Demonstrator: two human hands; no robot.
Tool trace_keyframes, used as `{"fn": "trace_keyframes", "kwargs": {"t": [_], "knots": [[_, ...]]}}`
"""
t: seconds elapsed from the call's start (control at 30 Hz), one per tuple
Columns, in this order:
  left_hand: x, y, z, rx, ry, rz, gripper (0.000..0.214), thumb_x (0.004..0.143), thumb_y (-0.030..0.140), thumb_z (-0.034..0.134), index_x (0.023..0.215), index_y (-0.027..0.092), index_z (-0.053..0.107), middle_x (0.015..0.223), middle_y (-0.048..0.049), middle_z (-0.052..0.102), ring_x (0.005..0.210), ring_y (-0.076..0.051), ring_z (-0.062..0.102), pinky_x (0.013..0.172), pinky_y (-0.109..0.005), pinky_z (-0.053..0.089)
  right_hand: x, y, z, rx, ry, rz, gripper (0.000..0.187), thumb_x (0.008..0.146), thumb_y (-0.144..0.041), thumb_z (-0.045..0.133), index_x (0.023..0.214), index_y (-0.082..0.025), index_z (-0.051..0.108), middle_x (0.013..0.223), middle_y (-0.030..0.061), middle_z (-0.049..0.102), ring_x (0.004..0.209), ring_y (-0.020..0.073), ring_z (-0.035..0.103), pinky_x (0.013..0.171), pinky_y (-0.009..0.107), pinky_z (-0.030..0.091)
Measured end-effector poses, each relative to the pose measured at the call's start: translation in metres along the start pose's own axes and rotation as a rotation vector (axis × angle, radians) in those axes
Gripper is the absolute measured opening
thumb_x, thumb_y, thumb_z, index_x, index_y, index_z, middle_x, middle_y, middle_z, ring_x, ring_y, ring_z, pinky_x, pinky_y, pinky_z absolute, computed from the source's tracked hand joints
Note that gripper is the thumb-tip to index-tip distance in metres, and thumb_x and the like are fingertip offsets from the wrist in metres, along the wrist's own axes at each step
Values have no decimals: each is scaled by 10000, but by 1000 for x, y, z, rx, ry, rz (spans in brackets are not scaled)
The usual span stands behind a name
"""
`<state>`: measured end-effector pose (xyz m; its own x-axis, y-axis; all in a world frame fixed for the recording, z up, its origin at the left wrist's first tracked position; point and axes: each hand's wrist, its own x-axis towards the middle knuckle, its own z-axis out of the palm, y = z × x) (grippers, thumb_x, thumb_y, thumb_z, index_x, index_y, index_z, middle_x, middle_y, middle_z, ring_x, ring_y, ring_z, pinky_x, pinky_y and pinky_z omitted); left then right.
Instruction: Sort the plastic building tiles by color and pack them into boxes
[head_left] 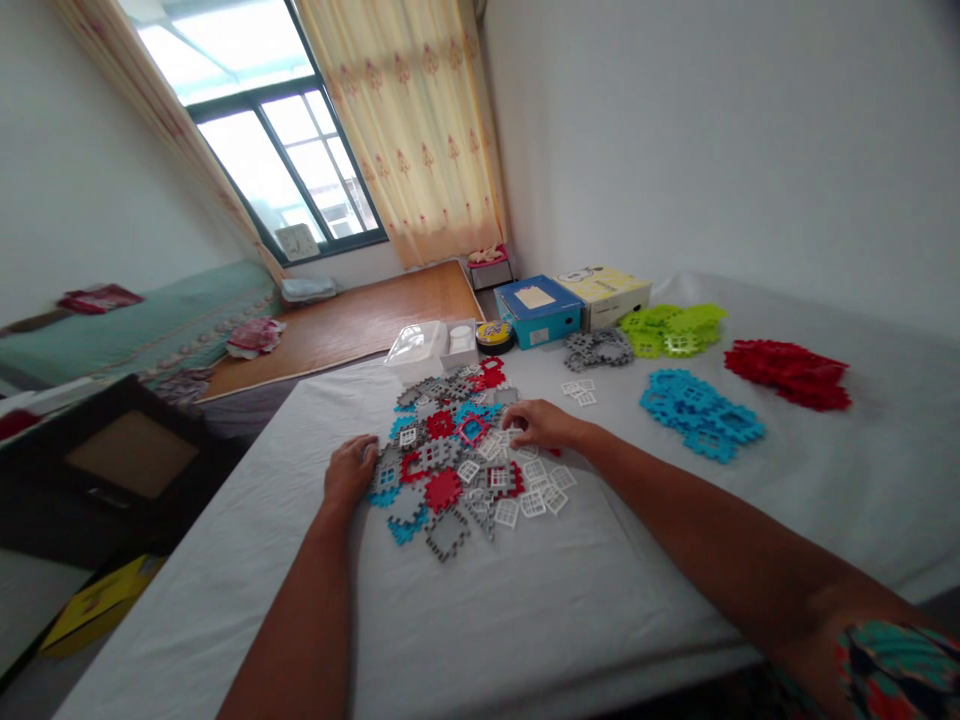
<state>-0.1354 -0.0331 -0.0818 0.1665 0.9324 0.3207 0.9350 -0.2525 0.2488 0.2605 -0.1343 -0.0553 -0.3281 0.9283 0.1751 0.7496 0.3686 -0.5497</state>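
Note:
A heap of interlocking plastic building tiles lies on the white sheet in front of me, with gray tiles [437,456], red tiles [442,490] and blue tiles [405,530] mixed together. White lattice window pieces [533,502] are scattered along its right side. My left hand [351,470] rests at the heap's left edge, fingers loosely bent, with nothing visible in it. Over the window pieces at the right edge hovers my right hand [538,424], its fingers curved down and apart; anything beneath the fingertips is hidden. A pink-framed tile [472,430] lies between the hands.
Sorted piles lie to the right: gray [598,348], lime green [675,330], blue [701,412] and red [787,373]. A few white window pieces [579,390] lie apart. Behind stand a clear plastic box [415,345], a round yellow tin [495,336], a blue box [538,308] and a yellow box [606,293].

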Motion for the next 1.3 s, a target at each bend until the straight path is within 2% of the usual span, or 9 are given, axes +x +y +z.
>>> {"fn": "trace_keyframes", "kwargs": {"t": [0.13,0.33,0.57,0.67,0.8,0.87,0.93,1.1,1.3], "knots": [[0,0,0,13,-12,5,419,868,389,397,1120,208,678,1241,-75,643,1164,-236,567,1031,-369,425,-1,12,-14,27,171,83,212,853,-339,598,909,-174,719,815,23,696,720,132,589,646,227,382],[0,2,-1,8,-1,8,399,862,373,405,1109,221,678,1224,-62,652,1160,-227,567,1029,-362,426,-21,53,-51,-257,321,468,373,938,-414,475,831,-146,711,865,100,700,761,169,625,631,265,411],[-2,7,-4,-16,13,0,361,837,355,442,1068,241,696,1193,-49,670,1138,-239,581,1013,-373,445,-29,62,-55,-295,338,469,319,933,-355,550,1208,-195,567,1240,88,566,1029,198,590,874,413,521],[-3,9,-6,-24,19,-1,353,830,345,451,1056,242,702,1183,-49,674,1130,-244,584,1009,-375,448,-27,62,-50,-302,325,454,286,941,-401,517,1067,-177,642,1095,88,637,935,182,607,807,344,507],[-3,8,-6,-18,14,-3,350,832,345,454,1060,245,700,1189,-48,671,1130,-245,582,1007,-375,448,-24,59,-46,-369,306,476,479,932,-527,442,741,-164,690,772,105,678,732,174,585,641,274,402],[-2,7,-4,-7,7,-3,356,841,351,445,1073,245,694,1205,-48,663,1137,-242,579,1009,-370,445,-20,53,-44,-342,303,410,464,915,-524,470,744,-162,705,777,105,690,740,177,588,642,268,384],[-2,6,-3,9,-3,-4,375,853,359,428,1097,236,685,1229,-56,649,1151,-238,571,1016,-365,438,-16,42,-40,-211,238,228,366,898,-467,528,839,-168,730,858,85,712,790,168,605,681,252,396],[-2,4,-2,29,-22,1,408,872,362,397,1140,211,665,1263,-75,627,1169,-234,558,1032,-365,421,-12,19,-33,34,-141,-231,323,732,-417,749,972,-200,749,958,40,719,896,168,622,839,252,421],[-2,6,-3,14,-11,12,385,865,343,412,1126,226,669,1237,-67,642,1159,-236,561,1030,-383,423,-12,17,-35,37,-257,-355,290,736,-357,759,969,-185,749,1045,69,699,984,178,608,941,295,399]]}}
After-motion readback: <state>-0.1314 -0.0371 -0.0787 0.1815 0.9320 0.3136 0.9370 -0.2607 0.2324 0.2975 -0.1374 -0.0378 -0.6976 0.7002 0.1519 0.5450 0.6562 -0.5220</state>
